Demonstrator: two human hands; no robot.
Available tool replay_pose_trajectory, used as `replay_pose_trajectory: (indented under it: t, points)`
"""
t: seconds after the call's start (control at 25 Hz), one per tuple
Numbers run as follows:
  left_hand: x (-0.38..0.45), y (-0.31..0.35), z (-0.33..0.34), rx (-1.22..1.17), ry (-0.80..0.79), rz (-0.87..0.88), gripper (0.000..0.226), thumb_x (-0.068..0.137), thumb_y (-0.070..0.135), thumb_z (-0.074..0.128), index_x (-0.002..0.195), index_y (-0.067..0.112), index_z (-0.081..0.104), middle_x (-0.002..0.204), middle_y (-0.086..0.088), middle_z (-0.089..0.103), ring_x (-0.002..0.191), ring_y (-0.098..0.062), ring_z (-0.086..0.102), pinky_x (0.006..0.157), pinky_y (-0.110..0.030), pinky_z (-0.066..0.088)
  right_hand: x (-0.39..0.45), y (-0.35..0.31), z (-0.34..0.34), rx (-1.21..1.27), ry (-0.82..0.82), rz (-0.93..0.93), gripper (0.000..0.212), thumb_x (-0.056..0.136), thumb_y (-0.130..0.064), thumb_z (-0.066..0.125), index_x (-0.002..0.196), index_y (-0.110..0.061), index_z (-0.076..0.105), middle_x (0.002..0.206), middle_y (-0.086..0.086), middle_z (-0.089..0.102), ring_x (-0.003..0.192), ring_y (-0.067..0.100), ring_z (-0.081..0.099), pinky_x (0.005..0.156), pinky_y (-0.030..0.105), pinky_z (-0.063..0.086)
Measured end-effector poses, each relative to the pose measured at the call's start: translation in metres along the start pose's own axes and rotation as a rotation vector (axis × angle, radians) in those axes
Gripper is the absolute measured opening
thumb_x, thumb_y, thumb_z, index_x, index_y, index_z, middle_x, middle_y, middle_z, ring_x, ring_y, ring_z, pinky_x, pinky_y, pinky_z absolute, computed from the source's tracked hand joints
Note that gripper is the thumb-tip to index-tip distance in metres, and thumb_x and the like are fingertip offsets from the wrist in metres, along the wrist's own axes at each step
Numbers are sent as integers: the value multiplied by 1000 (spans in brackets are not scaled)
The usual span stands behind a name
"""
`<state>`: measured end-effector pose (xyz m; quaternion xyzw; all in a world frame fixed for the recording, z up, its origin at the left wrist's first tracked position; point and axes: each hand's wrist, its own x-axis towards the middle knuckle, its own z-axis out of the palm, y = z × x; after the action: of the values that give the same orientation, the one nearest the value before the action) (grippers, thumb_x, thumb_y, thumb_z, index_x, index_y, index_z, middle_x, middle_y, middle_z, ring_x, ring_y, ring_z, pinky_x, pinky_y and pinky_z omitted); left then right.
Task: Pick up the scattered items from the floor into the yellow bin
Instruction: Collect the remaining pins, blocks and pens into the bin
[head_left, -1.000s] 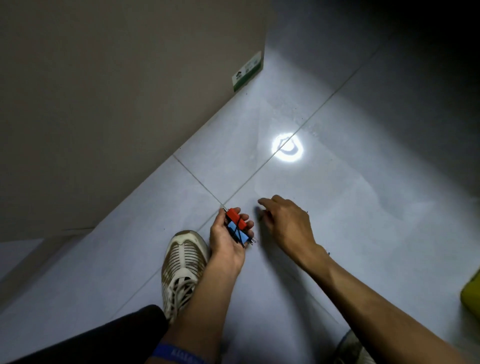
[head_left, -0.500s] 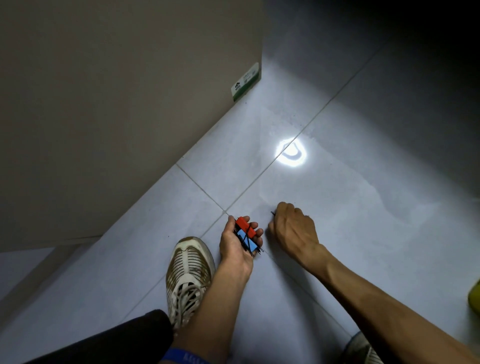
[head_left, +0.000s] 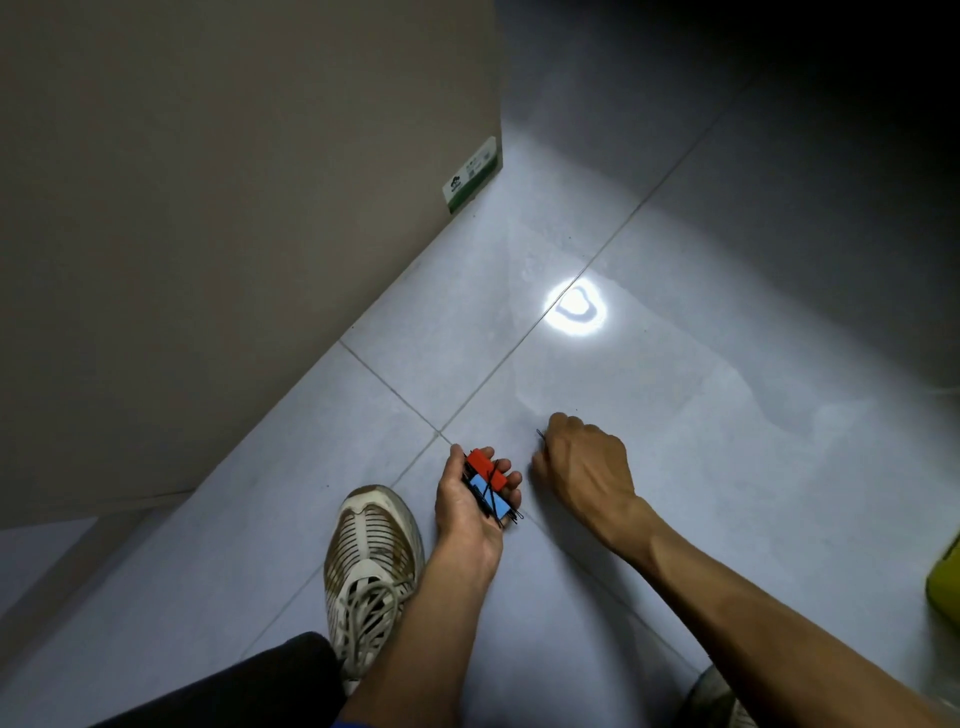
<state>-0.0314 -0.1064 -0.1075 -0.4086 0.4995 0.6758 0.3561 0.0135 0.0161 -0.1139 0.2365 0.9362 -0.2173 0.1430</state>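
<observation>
Head view: left hand (head_left: 470, 506), just right of the shoe (head_left: 371, 561), cups red and blue blocks (head_left: 485, 483) with black pins. Right hand (head_left: 584, 470) is curled, pinching a thin pin (head_left: 540, 435) pointing up-left. Bin (head_left: 946, 587) far right.

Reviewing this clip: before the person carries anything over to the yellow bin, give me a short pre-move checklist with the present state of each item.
1. Left hand holds the red block, blue block and thin black pins: ok.
2. Right hand closed on a thin black pin at the floor: ok.
3. That pin lifted clear of the floor: cannot tell.
4. Yellow bin in view at the right edge: ok.
5. Bin opening unobstructed: cannot tell.
</observation>
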Motion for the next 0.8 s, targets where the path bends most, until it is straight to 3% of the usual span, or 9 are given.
replay_pose_trajectory:
  t: [0.08, 0.2, 0.28, 0.36, 0.52, 0.68, 0.8]
  points:
    - [0, -4, 7, 2, -25, -6, 42, 99, 45, 43, 90, 9, 63, 69, -8, 66, 59, -22, 63, 62, -33, 47, -17, 1, -13, 315, -1, 47, 20, 86, -38, 48, 78, -22, 57, 64, -10, 56, 60, 13, 54, 49, 27, 30]
    - [-5, -18, 25, 44, -71, -63, 42, 101, 43, 38, 87, 10, 62, 64, -6, 65, 50, -18, 62, 53, -26, 44, -66, 23, -20, 377, 118, 168, 27, 83, -54, 47, 74, -32, 59, 58, -14, 54, 56, 5, 51, 47, 20, 29]
    - [-9, -30, 33, 53, -85, -83, 41, 103, 39, 36, 89, 9, 60, 63, -7, 64, 47, -18, 60, 43, -21, 41, -93, 54, -12, 296, 156, 369, 24, 85, -48, 54, 73, -28, 58, 64, -12, 57, 61, 12, 54, 49, 20, 27]
    - [-14, -38, 38, 43, -100, -101, 41, 103, 38, 35, 89, 8, 60, 60, -6, 63, 45, -17, 60, 40, -18, 39, -110, 74, 3, 186, 71, 490, 25, 87, -44, 54, 74, -23, 57, 69, -7, 58, 61, 17, 49, 51, 24, 28]
    - [-23, -51, 43, 61, -81, -134, 38, 102, 37, 38, 90, 8, 61, 62, -6, 62, 46, -17, 59, 38, -17, 37, -106, 75, 27, 137, 49, 482, 22, 88, -31, 48, 70, -19, 49, 74, 2, 63, 62, 26, 49, 57, 30, 31]
    - [-29, -54, 48, 90, -66, -153, 37, 101, 37, 40, 91, 8, 60, 66, -7, 60, 46, -17, 57, 36, -17, 36, -98, 76, 26, 153, 42, 474, 14, 78, -27, 49, 67, -20, 47, 66, 0, 59, 48, 13, 33, 48, 28, 22]
    - [-30, -53, 52, 85, -63, -131, 38, 102, 36, 39, 91, 7, 60, 69, -9, 59, 46, -18, 57, 38, -18, 38, -100, 81, 22, 125, 89, 487, 16, 82, -28, 50, 70, -17, 51, 70, 0, 60, 54, 20, 39, 53, 30, 29]
